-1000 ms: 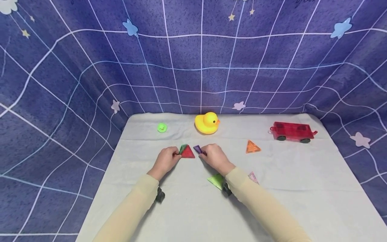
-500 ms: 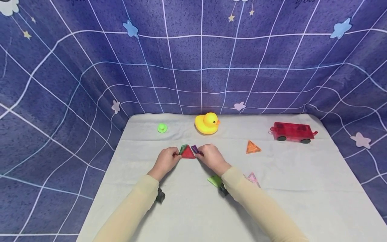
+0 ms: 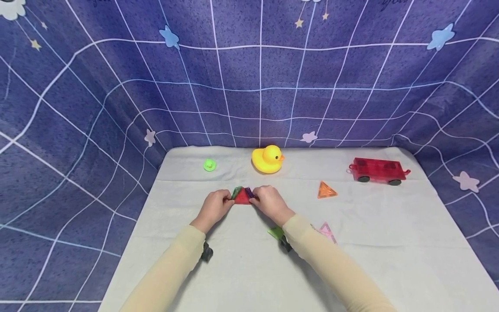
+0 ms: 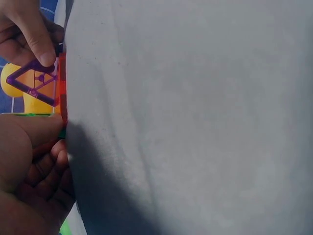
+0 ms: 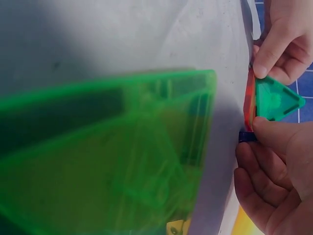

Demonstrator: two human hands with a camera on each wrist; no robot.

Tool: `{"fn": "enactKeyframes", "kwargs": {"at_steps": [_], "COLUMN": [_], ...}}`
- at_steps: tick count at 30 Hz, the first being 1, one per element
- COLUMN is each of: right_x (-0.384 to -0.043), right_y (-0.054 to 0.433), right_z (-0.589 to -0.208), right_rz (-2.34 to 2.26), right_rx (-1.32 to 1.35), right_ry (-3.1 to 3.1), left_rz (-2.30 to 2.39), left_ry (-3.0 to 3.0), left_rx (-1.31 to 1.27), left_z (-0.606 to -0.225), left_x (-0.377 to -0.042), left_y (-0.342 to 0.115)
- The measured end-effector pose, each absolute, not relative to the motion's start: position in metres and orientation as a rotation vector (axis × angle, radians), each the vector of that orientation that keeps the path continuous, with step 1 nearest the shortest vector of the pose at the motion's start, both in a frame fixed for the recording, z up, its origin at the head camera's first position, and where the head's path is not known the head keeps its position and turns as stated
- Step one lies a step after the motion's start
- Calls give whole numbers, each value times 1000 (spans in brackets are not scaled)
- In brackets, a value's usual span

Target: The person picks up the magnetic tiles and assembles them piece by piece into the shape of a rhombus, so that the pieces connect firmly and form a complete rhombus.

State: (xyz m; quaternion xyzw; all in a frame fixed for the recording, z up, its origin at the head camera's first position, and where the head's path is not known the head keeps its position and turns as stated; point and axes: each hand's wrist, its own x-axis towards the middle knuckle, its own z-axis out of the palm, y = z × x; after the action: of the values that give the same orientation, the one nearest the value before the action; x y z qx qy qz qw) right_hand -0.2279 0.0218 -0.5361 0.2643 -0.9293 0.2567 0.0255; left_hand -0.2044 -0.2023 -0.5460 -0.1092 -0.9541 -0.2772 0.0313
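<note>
A red triangular magnetic tile (image 3: pixel 242 197) lies flat on the cloth between both hands. My left hand (image 3: pixel 215 206) pinches a green triangular tile (image 5: pixel 276 100), which stands up along the red tile's left edge. From the other side, my right hand (image 3: pixel 272 203) pinches a purple triangular tile (image 4: pixel 29 82) by its lower corner, also upright, at the red tile's right edge. Fingertips of both hands touch the red tile's ends. Whether the purple tile's full edge meets the red one is hidden by the fingers.
A lime green triangular tile (image 3: pixel 276 233) lies under the right wrist, with a pink tile (image 3: pixel 327 232) beside the sleeve. An orange tile (image 3: pixel 325 190) is further right. Behind stand a yellow duck (image 3: pixel 267 159), a small green toy (image 3: pixel 209 164) and a red wheeled wagon (image 3: pixel 378 170).
My right hand has moved left with the purple tile, bringing it from apart up against the red tile's right side. My left hand has stayed put with the green tile.
</note>
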Motion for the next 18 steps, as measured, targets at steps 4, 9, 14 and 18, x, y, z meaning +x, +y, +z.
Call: {"fn": "enactKeyframes", "kwargs": {"at_steps": [4, 9, 14, 18], "right_x": [-229, -229, -227, -226], "right_y": [19, 17, 15, 14], "right_z": [-536, -535, -536, -535], "right_rz": [792, 779, 773, 773], "right_rx": [811, 796, 787, 798], "right_ry": [-2888, -2885, -2876, -2872], "left_rz": [-850, -846, -832, -804], "left_ry": [-2940, -2948, -2945, -2940], "left_rx": [-330, -324, -338, -367], "left_z": [-545, -545, -545, -545], "left_x": [-204, -204, -205, -205], "left_y": [-202, -200, -200, -201]}}
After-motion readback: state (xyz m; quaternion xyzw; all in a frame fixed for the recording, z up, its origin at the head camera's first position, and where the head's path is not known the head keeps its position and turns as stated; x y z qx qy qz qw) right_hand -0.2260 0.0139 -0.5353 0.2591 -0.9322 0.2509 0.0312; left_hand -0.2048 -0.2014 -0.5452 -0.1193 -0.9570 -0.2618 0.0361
